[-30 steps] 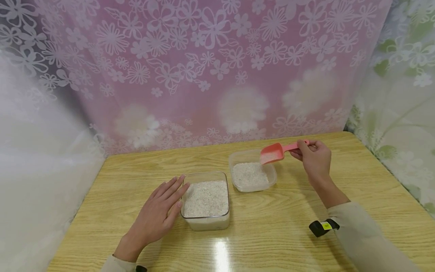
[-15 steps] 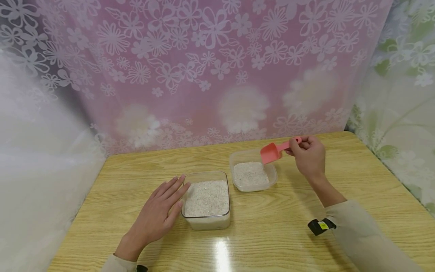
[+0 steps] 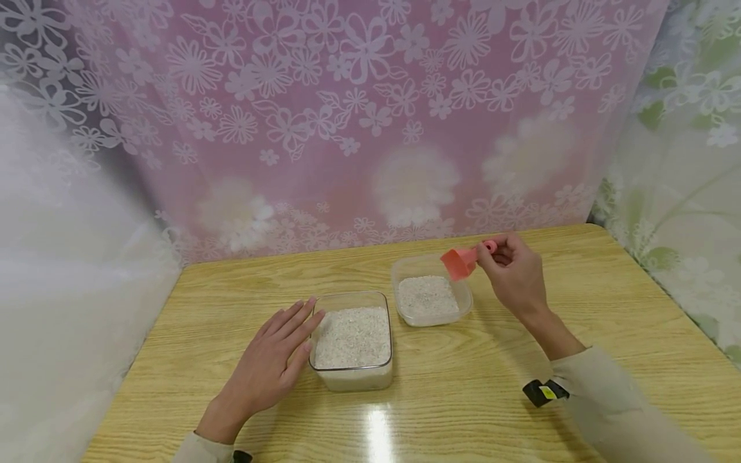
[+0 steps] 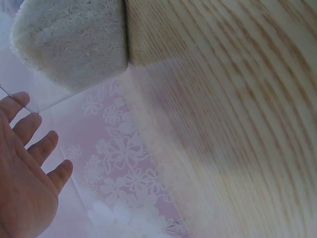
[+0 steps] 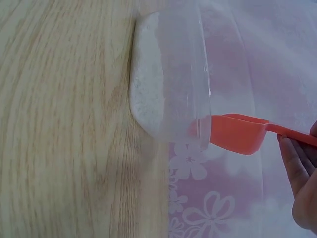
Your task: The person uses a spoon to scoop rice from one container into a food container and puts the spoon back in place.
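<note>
A coral-red scoop (image 3: 459, 264) tilts over the right rim of a small translucent plastic tub (image 3: 431, 318) that holds white rice. My right hand (image 3: 517, 273) pinches the scoop's handle between thumb and fingers. In the right wrist view, the scoop's bowl (image 5: 240, 134) overlaps the tub's rim. To the left, a larger clear square container (image 3: 354, 381) is filled well up with rice (image 3: 353, 337). My left hand (image 3: 260, 366) lies with straight fingers against that container's left rim, and the left wrist view shows its fingertips (image 4: 29, 121) at the edge.
Both containers stand on a wood-grain table (image 3: 243, 283). Behind it hangs a pink flowered curtain (image 3: 324, 161), with pale sheets on either side. A black strap (image 3: 544, 392) sits at the right sleeve.
My right hand has moved left and turned the scoop, tipping its bowl down over the tub. Rice visible in the bowl earlier no longer shows. The left hand has stayed still.
</note>
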`<state>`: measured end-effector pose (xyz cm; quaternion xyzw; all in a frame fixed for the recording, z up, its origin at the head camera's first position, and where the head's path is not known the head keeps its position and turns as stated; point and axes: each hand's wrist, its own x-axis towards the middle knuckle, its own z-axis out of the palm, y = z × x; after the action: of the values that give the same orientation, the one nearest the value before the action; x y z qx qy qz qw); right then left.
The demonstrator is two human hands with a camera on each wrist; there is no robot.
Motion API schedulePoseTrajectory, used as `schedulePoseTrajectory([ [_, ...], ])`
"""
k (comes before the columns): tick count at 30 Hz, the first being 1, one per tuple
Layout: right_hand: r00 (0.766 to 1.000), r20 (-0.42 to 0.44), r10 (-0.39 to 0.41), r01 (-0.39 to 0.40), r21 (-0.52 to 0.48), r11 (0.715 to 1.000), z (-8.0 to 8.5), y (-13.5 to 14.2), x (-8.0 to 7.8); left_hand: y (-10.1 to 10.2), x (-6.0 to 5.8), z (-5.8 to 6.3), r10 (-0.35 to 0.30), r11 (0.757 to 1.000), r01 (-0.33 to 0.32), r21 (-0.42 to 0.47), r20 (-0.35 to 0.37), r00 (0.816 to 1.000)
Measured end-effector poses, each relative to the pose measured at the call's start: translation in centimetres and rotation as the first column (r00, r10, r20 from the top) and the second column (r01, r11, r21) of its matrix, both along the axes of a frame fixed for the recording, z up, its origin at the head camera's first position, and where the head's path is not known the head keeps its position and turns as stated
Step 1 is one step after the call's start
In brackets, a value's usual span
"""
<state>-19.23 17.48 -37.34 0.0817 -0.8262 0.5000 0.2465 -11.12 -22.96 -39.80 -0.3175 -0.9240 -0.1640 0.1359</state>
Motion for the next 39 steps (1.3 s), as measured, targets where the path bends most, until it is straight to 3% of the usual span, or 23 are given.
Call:
schedulePoseTrajectory([
  [4, 1.000, -0.017, 0.007, -0.007, -0.021, 1.000, -0.1, -0.1, 0.3, 0.0, 0.0, 0.0, 0.001, 1.000, -0.001, 0.000, 0.001, 1.000],
  [7, 1.000, -0.026, 0.009, -0.012, -0.112, 0.994, -0.1, -0.1, 0.5, 0.0, 0.0, 0.0, 0.002, 1.000, -0.002, 0.000, -0.001, 1.000],
  [9, 0.999, -0.039, 0.006, -0.015, -0.216, 0.976, -0.1, 0.0, 0.6, 0.0, 0.0, -0.1, 0.002, 1.000, -0.002, 0.001, -0.001, 1.000],
  [12, 0.999, -0.054, -0.007, -0.015, -0.384, 0.923, 0.0, 0.1, 0.6, 0.0, 0.0, -0.1, 0.001, 1.000, -0.001, 0.001, 0.000, 1.000],
  [16, 0.999, -0.030, -0.019, -0.001, -0.562, 0.827, 0.2, 0.5, 0.6, 0.0, 0.0, 0.0, 0.002, 1.000, -0.002, -0.002, 0.002, 1.000],
  [20, 1.000, 0.010, 0.022, -0.008, -0.713, 0.701, 0.6, 0.7, 0.9, 0.0, 0.0, 0.0, 0.005, 1.000, -0.005, -0.007, 0.003, 1.000],
  [27, 0.972, -0.016, 0.235, -0.121, -0.889, 0.441, 1.8, -0.2, 2.0, -0.1, 0.0, -0.1, -0.001, 1.000, 0.001, -0.008, -0.010, 1.000],
  [30, 0.949, -0.019, 0.316, -0.144, -0.915, 0.378, 2.3, -1.1, 2.5, -0.1, 0.0, 0.0, 0.000, 1.000, 0.000, -0.012, -0.008, 1.000],
  [35, 0.906, 0.009, 0.422, -0.160, -0.918, 0.362, 2.8, -3.0, 3.5, -0.1, 0.0, 0.1, 0.005, 1.000, -0.004, -0.025, 0.007, 1.000],
  [39, 0.878, 0.048, 0.475, -0.162, -0.906, 0.391, 2.8, -4.8, 4.2, -0.1, 0.0, 0.2, 0.006, 1.000, -0.006, -0.029, 0.021, 1.000],
])
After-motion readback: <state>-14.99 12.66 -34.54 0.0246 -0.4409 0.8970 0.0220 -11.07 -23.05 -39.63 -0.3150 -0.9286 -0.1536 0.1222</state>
